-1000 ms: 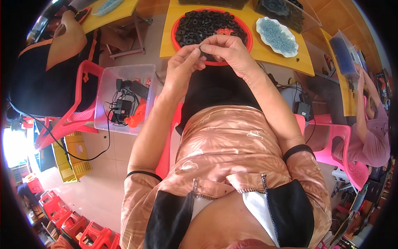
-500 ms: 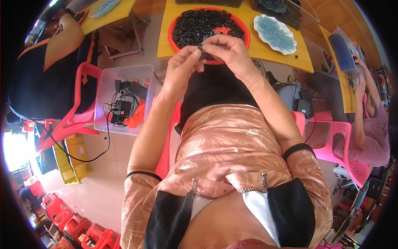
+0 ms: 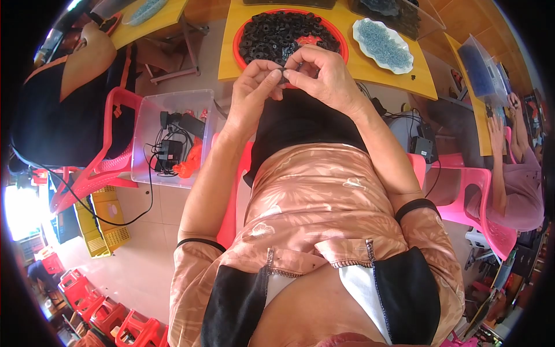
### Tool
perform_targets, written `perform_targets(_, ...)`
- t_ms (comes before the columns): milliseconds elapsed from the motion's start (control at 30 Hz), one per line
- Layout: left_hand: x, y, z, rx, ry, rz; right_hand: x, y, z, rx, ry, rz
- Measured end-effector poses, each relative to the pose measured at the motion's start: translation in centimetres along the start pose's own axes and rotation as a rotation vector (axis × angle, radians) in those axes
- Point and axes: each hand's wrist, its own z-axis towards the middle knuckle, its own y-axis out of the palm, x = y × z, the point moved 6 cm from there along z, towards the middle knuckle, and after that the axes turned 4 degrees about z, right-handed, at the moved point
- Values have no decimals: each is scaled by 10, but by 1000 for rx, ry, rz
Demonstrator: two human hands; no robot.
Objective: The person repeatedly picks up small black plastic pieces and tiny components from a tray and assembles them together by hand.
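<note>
My left hand (image 3: 256, 87) and my right hand (image 3: 325, 78) meet at the front edge of the table, fingertips almost touching. Pinched between them is a small dark part (image 3: 282, 72), mostly covered by the fingers. It resembles the black parts behind it, but its exact kind cannot be made out. Just beyond my hands, a red round tray (image 3: 345, 56) holds a heap of small black plastic parts (image 3: 269, 37), with a bright red piece (image 3: 309, 40) among them. A white scalloped dish (image 3: 356, 36) to the right contains many small, bluish-grey pieces (image 3: 383, 47).
The yellow table (image 3: 425, 84) carries clear bins at the back. On the left, a clear plastic box (image 3: 141, 124) holds cables and adapters beside a pink chair (image 3: 118, 124) where a co-worker sits. Another co-worker's arms (image 3: 498, 136) reach over a table at the right.
My right hand's fingers have shifted slightly, and more of them are bent around the small dark part. At the right, the co-worker's hands have moved apart.
</note>
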Motion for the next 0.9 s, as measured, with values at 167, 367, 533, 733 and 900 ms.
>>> perform_targets(167, 1, -1, 0, 7, 6, 1, -5, 1, -1, 39, -44, -39)
perform_targets(367, -2, -4, 0, -33, -20, 9, 3, 1, -2, 17, 14, 40)
perform_targets(533, -3, -1, 0, -41, -33, -12, 10, -4, -4, 5, 125, 144)
perform_targets(733, -3, -1, 0, -24, -44, 23, 21, -11, -16, -17, 268, 295)
perform_targets(900, -3, 1, -1, -66, -30, 55, 20, -4, -17, -54, 291, 300)
